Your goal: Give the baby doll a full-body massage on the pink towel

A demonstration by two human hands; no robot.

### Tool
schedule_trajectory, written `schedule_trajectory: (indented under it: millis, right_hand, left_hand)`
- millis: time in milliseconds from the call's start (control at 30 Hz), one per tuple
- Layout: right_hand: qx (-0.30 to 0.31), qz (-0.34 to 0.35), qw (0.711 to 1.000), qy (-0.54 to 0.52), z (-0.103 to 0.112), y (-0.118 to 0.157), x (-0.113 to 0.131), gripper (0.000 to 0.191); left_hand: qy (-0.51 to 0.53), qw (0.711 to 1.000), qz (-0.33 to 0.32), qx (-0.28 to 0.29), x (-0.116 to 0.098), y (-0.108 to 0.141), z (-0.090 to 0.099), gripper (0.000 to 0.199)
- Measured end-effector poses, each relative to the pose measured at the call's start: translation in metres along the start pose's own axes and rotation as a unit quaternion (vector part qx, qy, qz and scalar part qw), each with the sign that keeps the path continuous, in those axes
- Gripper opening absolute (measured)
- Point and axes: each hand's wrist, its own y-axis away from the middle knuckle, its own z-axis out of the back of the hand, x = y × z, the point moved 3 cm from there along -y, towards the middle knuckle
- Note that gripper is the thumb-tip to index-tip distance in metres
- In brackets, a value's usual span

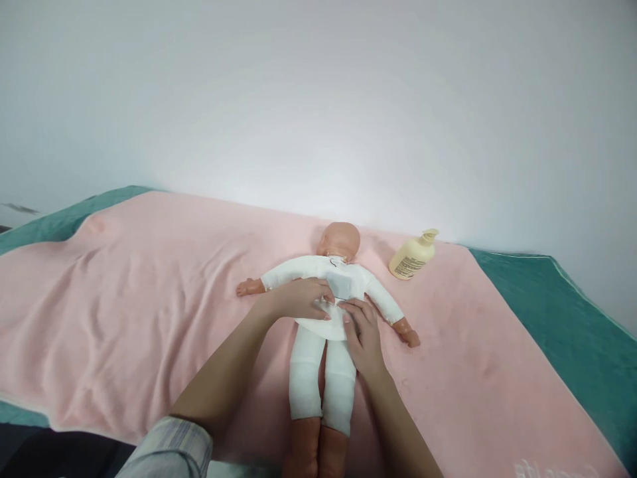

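Note:
A baby doll (324,362) lies stretched out, apparently face down, with its arms spread. It has a white cloth body, a bare tan head and tan hands and lower legs. A grey rectangular patch (339,284) shows on its upper torso. My left hand (302,299) rests on the left side of the torso, thumb and bent fingers apart. On the right side, my right hand (365,330) touches the cloth just below the patch, its fingers curved and apart. The two hands' fingertips almost meet at the middle.
A pink blanket (149,299) lies under the doll, over a green cover (557,312). To the right of the doll's head stands a pale yellow pump bottle (414,255), slightly tilted in view. A white wall (318,106) rises behind the far edge.

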Motion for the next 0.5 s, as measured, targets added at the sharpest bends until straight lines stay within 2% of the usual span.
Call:
schedule_trajectory:
  millis: [233, 500]
  right_hand:
    - [0.002, -0.003, 1.0, 0.005, -0.0003, -0.0008, 0.0007, 0.023]
    - [0.0, -0.015, 1.0, 0.018, -0.0024, 0.0012, -0.003, 0.028]
  left_hand:
    - [-0.003, 1.0, -0.002, 0.007, 0.0, -0.0022, -0.0019, 0.023]
    - [-0.043, 0.998, 0.013, -0.037, 0.0033, -0.0037, -0.0009, 0.028]
